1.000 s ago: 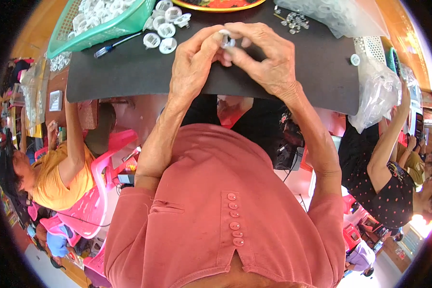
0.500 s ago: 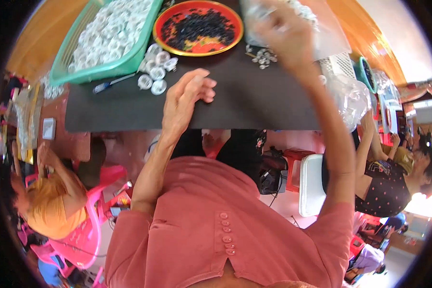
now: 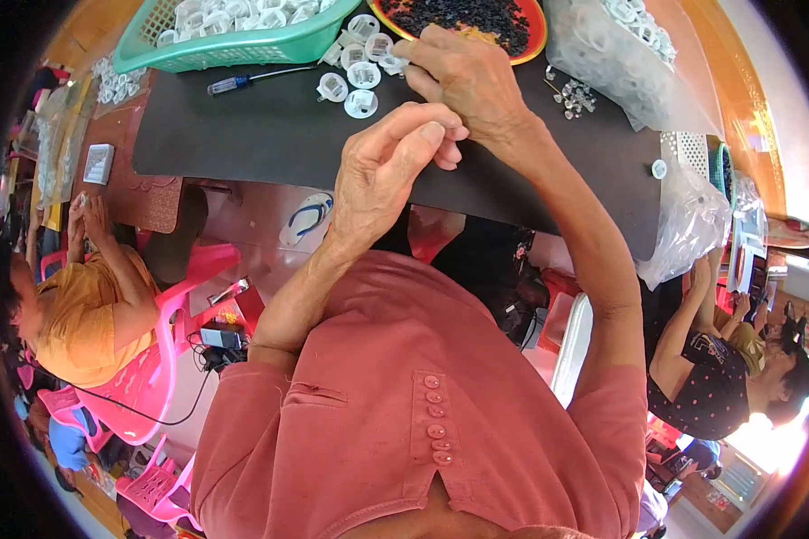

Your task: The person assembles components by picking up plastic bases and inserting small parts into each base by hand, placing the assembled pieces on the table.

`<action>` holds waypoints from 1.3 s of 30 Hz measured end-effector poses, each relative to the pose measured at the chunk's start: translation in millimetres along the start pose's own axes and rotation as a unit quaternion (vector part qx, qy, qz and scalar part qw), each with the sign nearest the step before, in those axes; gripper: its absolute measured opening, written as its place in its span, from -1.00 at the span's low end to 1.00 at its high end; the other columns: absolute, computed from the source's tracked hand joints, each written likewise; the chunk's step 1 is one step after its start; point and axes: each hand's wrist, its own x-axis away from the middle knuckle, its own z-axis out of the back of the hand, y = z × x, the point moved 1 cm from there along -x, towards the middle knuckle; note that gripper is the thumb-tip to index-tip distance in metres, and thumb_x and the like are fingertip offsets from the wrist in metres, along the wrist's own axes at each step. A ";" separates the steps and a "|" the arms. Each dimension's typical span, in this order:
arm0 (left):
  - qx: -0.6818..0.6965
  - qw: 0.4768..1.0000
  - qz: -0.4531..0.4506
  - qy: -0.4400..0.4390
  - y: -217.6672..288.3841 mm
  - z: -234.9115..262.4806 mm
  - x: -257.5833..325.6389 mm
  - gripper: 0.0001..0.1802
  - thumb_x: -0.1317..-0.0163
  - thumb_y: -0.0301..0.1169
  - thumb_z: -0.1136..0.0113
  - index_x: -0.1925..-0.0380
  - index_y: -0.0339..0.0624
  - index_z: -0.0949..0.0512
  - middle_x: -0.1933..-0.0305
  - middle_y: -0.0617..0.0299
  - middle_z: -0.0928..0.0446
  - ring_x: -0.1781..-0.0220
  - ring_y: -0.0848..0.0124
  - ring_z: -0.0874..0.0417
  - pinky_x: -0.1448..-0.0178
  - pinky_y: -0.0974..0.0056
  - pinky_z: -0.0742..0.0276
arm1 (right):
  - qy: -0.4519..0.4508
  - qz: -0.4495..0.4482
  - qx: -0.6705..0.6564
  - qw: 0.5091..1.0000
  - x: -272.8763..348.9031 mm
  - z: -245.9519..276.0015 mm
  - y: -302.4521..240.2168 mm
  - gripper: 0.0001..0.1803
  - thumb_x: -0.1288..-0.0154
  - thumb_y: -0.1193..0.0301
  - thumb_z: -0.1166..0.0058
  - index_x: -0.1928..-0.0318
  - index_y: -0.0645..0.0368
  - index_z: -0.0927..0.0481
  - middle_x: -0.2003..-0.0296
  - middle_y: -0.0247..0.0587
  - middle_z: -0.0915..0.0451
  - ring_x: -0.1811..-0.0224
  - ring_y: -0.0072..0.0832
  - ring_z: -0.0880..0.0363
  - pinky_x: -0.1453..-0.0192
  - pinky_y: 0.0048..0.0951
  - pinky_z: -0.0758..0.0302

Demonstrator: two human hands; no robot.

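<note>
My left hand (image 3: 395, 171) hovers over the dark mat (image 3: 243, 135), its fingertips pressed against the thumb; nothing shows between them. Just beyond it, my right hand (image 3: 467, 76) is curled knuckles-up at the rim of a red dish (image 3: 537, 25) filled with small black pieces. Its fingertips touch a cluster of white round parts (image 3: 351, 81) lying on the mat. What the right fingers enclose is hidden. A green basket (image 3: 243, 45) heaped with more white parts stands at the far left.
A blue-handled screwdriver (image 3: 243, 79) lies in front of the basket. A clear bag of white parts (image 3: 620, 54) and several small clear pieces (image 3: 573, 97) sit at the right. Below the table, a person in orange (image 3: 90, 305) sits left and a person in a dotted top (image 3: 710, 386) right.
My right hand has come back from the clear bag at the far right to the red dish's rim. My left hand has lifted off the mat and closed its fingers.
</note>
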 end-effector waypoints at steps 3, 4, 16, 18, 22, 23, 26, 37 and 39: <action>0.014 0.999 0.007 0.032 -0.4 7.4 3.8 -0.76 -0.35 -0.40 0.04 0.19 -0.35 -0.54 0.25 0.18 -0.59 0.29 0.50 -0.57 0.15 0.41 -0.51 | -0.010 0.013 0.033 0.999 1.6 -9.9 3.3 -0.93 -0.04 0.41 -0.09 0.45 0.10 -0.51 0.52 -0.29 -0.43 0.48 -0.29 -0.54 0.47 -0.31 -0.46; 0.014 0.999 0.008 0.035 -1.0 9.8 4.8 -0.76 -0.35 -0.40 0.04 0.19 -0.35 -0.54 0.25 0.18 -0.59 0.29 0.50 -0.57 0.15 0.41 -0.51 | -0.002 0.020 0.037 0.999 1.8 -7.1 3.9 -0.93 -0.04 0.41 -0.10 0.45 0.10 -0.52 0.52 -0.29 -0.43 0.48 -0.30 -0.54 0.47 -0.31 -0.45; 0.240 0.967 0.084 0.025 -11.3 11.9 -19.3 -0.62 -0.37 -0.33 0.03 -0.06 -0.39 -0.34 0.11 -0.02 -0.53 0.16 0.27 -0.61 0.05 0.21 -0.57 | 0.137 0.040 -0.032 0.989 42.6 32.5 -11.4 -0.76 -0.01 0.47 -0.20 0.22 0.03 -0.63 0.36 -0.38 -0.56 0.38 -0.44 -0.53 0.31 -0.45 -0.43; 0.227 0.970 0.081 0.026 -13.7 8.8 -21.8 -0.64 -0.36 -0.35 0.02 -0.05 -0.40 -0.36 0.11 0.01 -0.53 0.15 0.28 -0.61 0.04 0.21 -0.57 | 0.143 0.050 -0.041 0.988 48.5 33.1 -12.0 -0.74 0.00 0.49 -0.22 0.21 0.04 -0.63 0.34 -0.38 -0.56 0.37 -0.45 -0.53 0.29 -0.45 -0.42; 0.216 0.974 0.071 0.016 -17.4 0.5 -28.7 -0.67 -0.33 -0.40 -0.02 -0.01 -0.40 -0.42 0.11 0.07 -0.54 0.13 0.30 -0.61 0.03 0.22 -0.57 | 0.159 -0.002 -0.066 0.985 57.9 40.2 -15.6 -0.72 -0.01 0.55 -0.20 0.19 0.08 -0.63 0.33 -0.32 -0.58 0.36 -0.43 -0.56 0.28 -0.48 -0.46; 0.214 0.974 0.071 0.015 -18.5 -0.1 -29.9 -0.67 -0.33 -0.40 -0.02 -0.01 -0.40 -0.42 0.11 0.07 -0.54 0.13 0.30 -0.61 0.03 0.22 -0.57 | 0.147 -0.052 -0.135 0.979 59.2 41.7 -15.6 -0.72 -0.04 0.56 -0.19 0.16 0.11 -0.62 0.33 -0.30 -0.60 0.36 -0.46 -0.58 0.27 -0.50 -0.49; 0.213 0.974 0.073 0.023 -21.3 -2.8 -32.3 -0.68 -0.33 -0.40 -0.03 0.00 -0.40 -0.43 0.11 0.08 -0.55 0.11 0.30 -0.61 0.01 0.21 -0.58 | 0.138 -0.168 -0.259 0.941 65.1 44.4 -16.0 -0.73 -0.11 0.56 -0.16 0.12 0.17 -0.61 0.34 -0.27 -0.62 0.35 -0.53 -0.60 0.24 -0.54 -0.53; 0.207 0.974 0.092 0.006 -24.5 -9.1 -36.2 -0.70 -0.32 -0.39 -0.04 0.03 -0.37 -0.43 0.13 0.09 -0.54 0.11 0.31 -0.61 0.02 0.20 -0.60 | 0.114 -0.306 -0.408 0.852 65.9 40.8 -6.5 -0.81 -0.20 0.50 -0.15 0.16 0.26 -0.62 0.38 -0.31 -0.66 0.35 -0.71 -0.58 0.23 -0.63 -0.54; 0.193 0.975 0.107 -0.005 -23.4 -4.6 -37.0 -0.69 -0.32 -0.39 -0.04 0.03 -0.36 -0.43 0.13 0.09 -0.54 0.13 0.32 -0.61 0.04 0.21 -0.59 | 0.105 -0.317 -0.409 0.849 63.8 43.6 -5.6 -0.81 -0.20 0.50 -0.15 0.17 0.27 -0.62 0.39 -0.32 -0.66 0.36 -0.72 -0.57 0.25 -0.64 -0.53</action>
